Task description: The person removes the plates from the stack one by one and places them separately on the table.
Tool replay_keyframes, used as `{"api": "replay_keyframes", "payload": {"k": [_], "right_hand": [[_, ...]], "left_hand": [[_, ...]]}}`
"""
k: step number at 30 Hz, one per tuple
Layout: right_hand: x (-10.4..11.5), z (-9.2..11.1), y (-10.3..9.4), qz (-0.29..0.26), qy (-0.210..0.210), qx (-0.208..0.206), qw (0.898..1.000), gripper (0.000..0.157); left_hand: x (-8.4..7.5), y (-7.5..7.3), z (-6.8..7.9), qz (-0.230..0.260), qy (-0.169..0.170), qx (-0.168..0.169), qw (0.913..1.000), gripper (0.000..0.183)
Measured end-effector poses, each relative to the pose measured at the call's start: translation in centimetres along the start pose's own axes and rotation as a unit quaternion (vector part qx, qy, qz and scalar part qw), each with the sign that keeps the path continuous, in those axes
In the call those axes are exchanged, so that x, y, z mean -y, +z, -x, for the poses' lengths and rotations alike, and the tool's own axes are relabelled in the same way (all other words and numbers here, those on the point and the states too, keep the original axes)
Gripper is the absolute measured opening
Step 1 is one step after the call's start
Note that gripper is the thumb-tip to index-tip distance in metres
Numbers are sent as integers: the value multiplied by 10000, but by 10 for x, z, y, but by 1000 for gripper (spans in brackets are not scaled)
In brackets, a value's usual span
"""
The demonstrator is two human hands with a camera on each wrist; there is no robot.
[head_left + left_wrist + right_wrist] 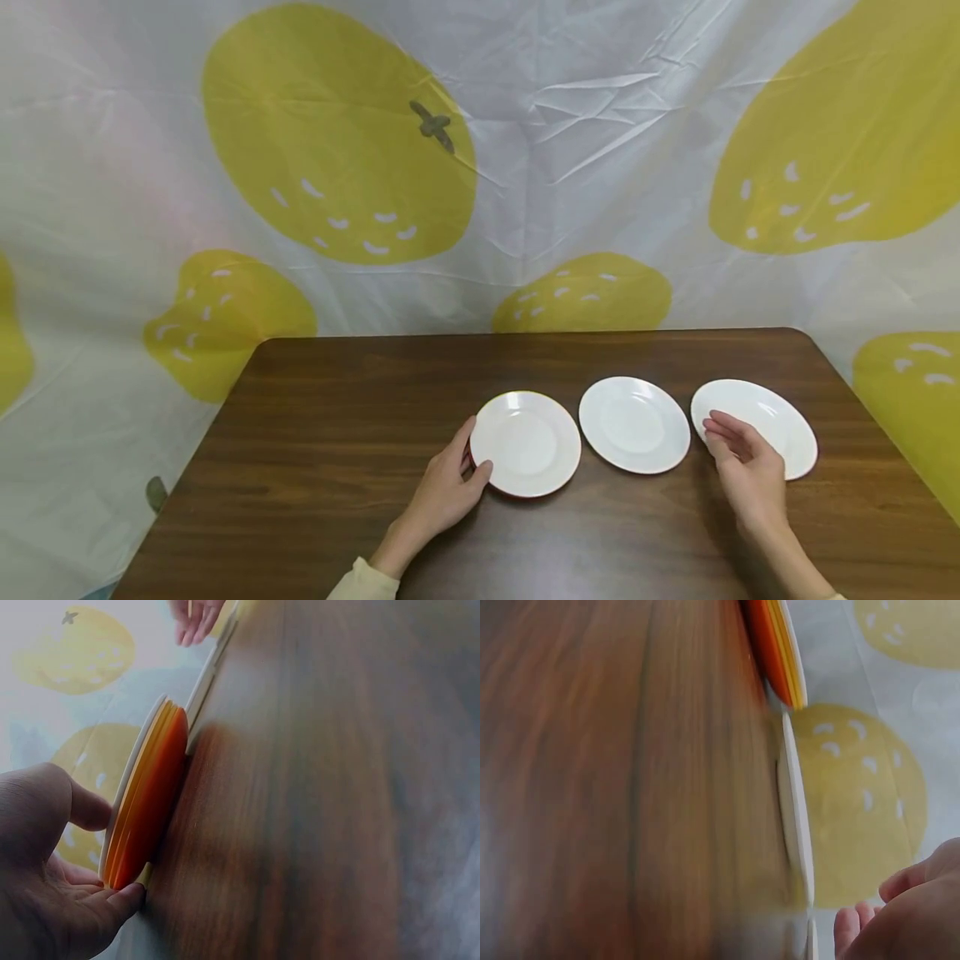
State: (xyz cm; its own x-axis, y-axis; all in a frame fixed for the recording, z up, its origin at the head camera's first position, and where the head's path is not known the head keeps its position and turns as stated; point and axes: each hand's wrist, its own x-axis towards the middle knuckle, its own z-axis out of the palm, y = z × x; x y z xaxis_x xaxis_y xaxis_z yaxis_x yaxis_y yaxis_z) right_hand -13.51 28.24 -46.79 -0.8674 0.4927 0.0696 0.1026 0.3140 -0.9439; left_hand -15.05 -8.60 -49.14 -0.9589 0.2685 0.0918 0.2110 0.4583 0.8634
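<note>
Plates (634, 425) are white, the lower dishes (154, 802) orange and yellow, the table (337, 425) woodgrain brown, the cloth (105, 167) whitish with yellow fruit (337, 142).

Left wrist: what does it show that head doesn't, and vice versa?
Only left wrist: the broad orange side of the plate stack.
Only head: the round white upper faces of the plate stack, middle plate and right plate, plus the left sleeve.
Both: left hand holding the plate stack, right hand, brown table, fruit-print cloth.

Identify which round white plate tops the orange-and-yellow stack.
The leftmost round white plate, held by the left hand; the middle plate and rightmost plate lie outside that stack.
</note>
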Motion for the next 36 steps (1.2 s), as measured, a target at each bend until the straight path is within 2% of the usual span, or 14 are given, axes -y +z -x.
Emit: {"api": "replay_keyframes", "payload": {"k": [4,7,13,17,23,27,36], "right_hand": [[7,6,12,-7,-342,400,9986,33],[11,11,22,-143,-413,728,9964,33],[18,24,44,-609,-337,1295,9891,33],[20,32,57,-963,-249,1756,9794,33],[22,39,72,-973,6,2349,9671,36],[24,41,78,-990,146,2524,9624,39],[25,44,86,-966,264,2556,9616,43]], "left_hand": [[-1,-1,0,-58,40,-16,10000,68],[-3,-1,1,-113,35,-3,9999,68],[-4,-1,0,-336,65,31,9994,67],[-3,-1,1,-421,-2,40,9991,66],[-4,-1,1,-495,-65,28,9988,63],[-4,-1,2,-508,-118,45,9986,62],[-2,0,2,-645,-154,34,9978,57]]}}
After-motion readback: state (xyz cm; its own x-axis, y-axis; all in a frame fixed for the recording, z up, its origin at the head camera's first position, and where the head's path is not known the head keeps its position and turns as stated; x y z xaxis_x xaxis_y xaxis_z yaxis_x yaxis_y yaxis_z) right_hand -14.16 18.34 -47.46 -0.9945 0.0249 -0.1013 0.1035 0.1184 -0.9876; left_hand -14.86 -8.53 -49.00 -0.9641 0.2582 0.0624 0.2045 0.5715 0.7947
